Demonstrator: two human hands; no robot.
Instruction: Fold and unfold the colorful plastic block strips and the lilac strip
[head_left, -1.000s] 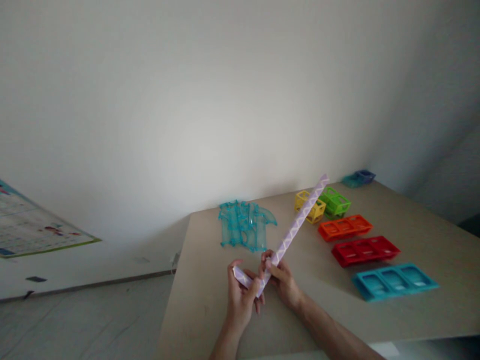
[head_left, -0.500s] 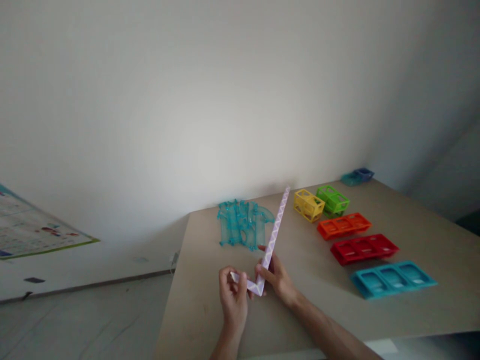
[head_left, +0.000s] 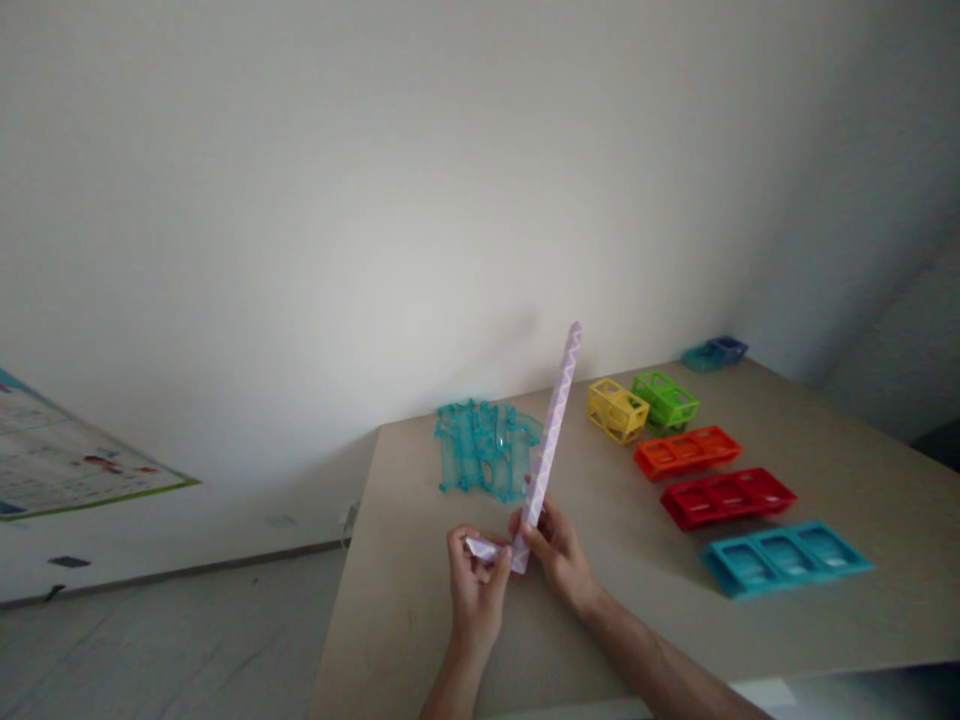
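A long lilac-and-white snake puzzle [head_left: 555,420] is held above the table, bent near its lower end. Its short section points left, while its long straight section rises, leaning slightly right. My left hand [head_left: 477,595] pinches the short section between thumb and fingers. Wrapped around the foot of the long section, just above the bend, is my right hand [head_left: 561,556]; some of its fingers are hidden behind the puzzle. Both hands are close together over the front part of the table.
On the table [head_left: 405,600] lie clear teal track-like pieces [head_left: 480,450], with yellow [head_left: 617,410], green [head_left: 666,400], orange [head_left: 688,452], red [head_left: 727,498] and blue [head_left: 787,558] plastic frames to the right. Dark blue and teal pieces [head_left: 716,353] sit at the far corner by the wall.
The long section of the snake puzzle has tipped up, its top end now higher against the wall. My left hand has shifted slightly up and right, nearer my right hand.
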